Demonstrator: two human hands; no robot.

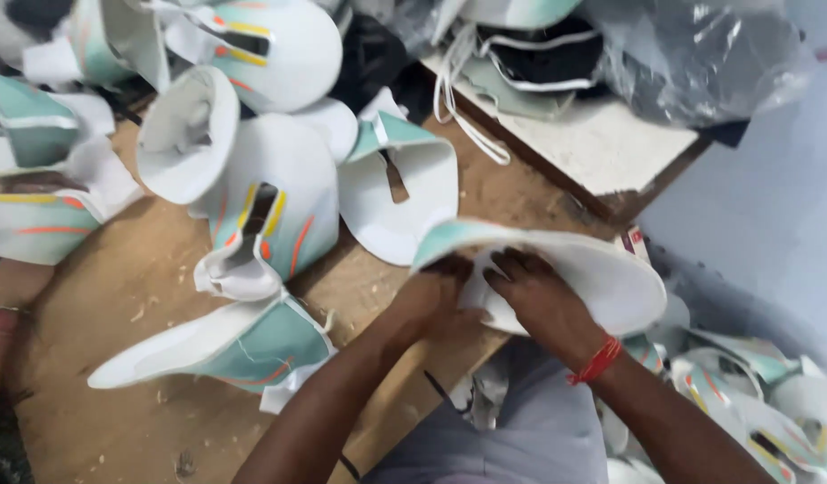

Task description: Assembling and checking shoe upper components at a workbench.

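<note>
Both hands grip one white shoe upper.
Left hand (431,300) and right hand (539,300) fingers curl closed on the upper (602,273), over the table (145,278) edge.

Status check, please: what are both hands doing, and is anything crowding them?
Left hand and right hand both grip one white-and-teal shoe upper. Held at the wooden table edge. More shoe uppers piled close by.

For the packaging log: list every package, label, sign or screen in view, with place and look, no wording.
Plastic bag: top right, on the white bench, clear, crumpled, grey contents.
Small label: beside the white shoe upper that both hands hold, red and white, mostly hidden.
No signs or screens.
</note>
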